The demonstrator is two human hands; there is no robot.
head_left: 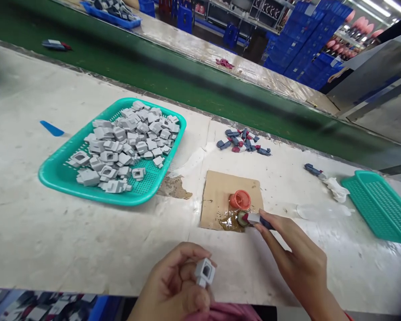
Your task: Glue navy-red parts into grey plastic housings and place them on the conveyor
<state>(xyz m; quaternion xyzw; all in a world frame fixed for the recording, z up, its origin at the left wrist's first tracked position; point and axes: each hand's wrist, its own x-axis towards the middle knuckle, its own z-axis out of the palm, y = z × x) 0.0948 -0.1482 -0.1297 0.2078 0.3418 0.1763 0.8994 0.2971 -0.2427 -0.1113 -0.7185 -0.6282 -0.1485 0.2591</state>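
Note:
Between the thumb and fingers of my left hand [178, 285] is a grey plastic part [205, 270], its square hollow facing up. My right hand [292, 249] pinches a dark blue, grey and red plastic piece [254, 218] by its dark end. The red tip of that piece is at a small round cap [242, 218] on a cardboard sheet [217, 191]; whether it dips into the cap I cannot tell. Just behind it stands a small orange-red cup [240, 200]. Shiny brownish liquid [230, 221] lies on the cardboard beside the cap.
A teal basket [143, 196] of loose grey parts stands on the left. Several dark blue and red pieces [243, 140] lie behind the cardboard. Another teal basket [381, 209] is at right, near a crumpled white item [337, 189]. A green conveyor belt [194, 84] runs along the back.

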